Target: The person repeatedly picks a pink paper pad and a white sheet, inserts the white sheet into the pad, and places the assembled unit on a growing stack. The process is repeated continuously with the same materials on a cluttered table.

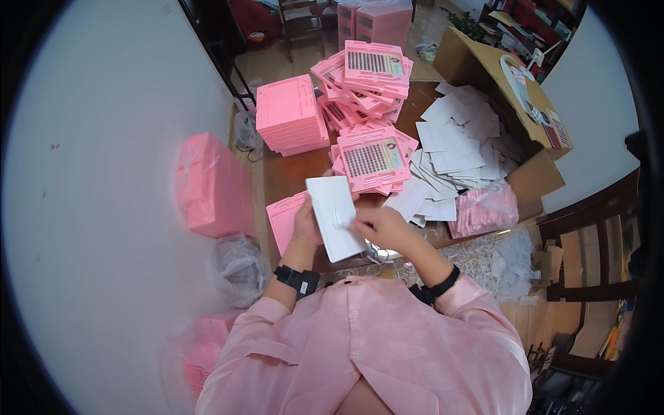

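Note:
My left hand (307,224) holds a thin white rectangular panel (334,207) from its left side and from behind, tilted above the table's front edge. At the panel's right side, my right hand (383,227) has its fingers curled and the fingertips against the white face. A small pale blur shows at those fingertips; what it is cannot be made out. Partly behind my left hand lies a pink plastic tray (282,213). Just beyond the panel, a pink tray with a printed card of eyelash clusters (371,158) tops a short, skewed pile.
A neat stack of pink trays (288,111) and a taller, uneven pile of filled trays (374,62) stand behind. Loose white panels (456,140) spread rightward beside a cardboard box (482,78). A bagged pink bundle (485,210) sits at the table's right; clear strips (472,259) litter the floor.

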Motion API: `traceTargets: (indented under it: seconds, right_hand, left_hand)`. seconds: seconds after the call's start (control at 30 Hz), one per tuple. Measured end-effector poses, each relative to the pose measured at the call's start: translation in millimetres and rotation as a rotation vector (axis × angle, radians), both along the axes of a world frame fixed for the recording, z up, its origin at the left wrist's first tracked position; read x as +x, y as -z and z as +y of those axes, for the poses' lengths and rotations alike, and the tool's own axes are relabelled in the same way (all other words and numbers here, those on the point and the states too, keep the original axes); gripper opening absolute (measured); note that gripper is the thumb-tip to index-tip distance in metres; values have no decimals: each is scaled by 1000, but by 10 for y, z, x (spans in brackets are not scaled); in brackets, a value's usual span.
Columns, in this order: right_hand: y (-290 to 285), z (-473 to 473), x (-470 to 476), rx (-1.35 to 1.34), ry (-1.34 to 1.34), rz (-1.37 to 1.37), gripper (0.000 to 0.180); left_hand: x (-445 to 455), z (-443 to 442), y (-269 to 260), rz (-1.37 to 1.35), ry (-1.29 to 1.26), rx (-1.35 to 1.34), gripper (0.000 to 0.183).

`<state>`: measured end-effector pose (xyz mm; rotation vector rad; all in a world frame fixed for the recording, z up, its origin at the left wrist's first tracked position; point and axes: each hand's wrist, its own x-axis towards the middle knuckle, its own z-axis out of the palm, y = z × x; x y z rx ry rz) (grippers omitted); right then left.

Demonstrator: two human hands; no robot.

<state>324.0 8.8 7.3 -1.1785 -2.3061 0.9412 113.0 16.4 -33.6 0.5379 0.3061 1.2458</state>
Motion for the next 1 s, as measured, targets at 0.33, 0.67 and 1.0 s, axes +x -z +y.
traceTargets:
  seconds: [0.33,0.67,1.0]
  right_hand:
    - [166,-59,469,-85,51,-610,29]
    - [-224,304,-195,214,369,40,27]
    - [-218,312,-209,209,333,-23,25]
  left_hand:
    - [-312,-27,-217,-37,-51,53,85]
    - [-52,-129,-240,-74,55,84,94]
    - [-40,-135,-156,-74,35,92,88]
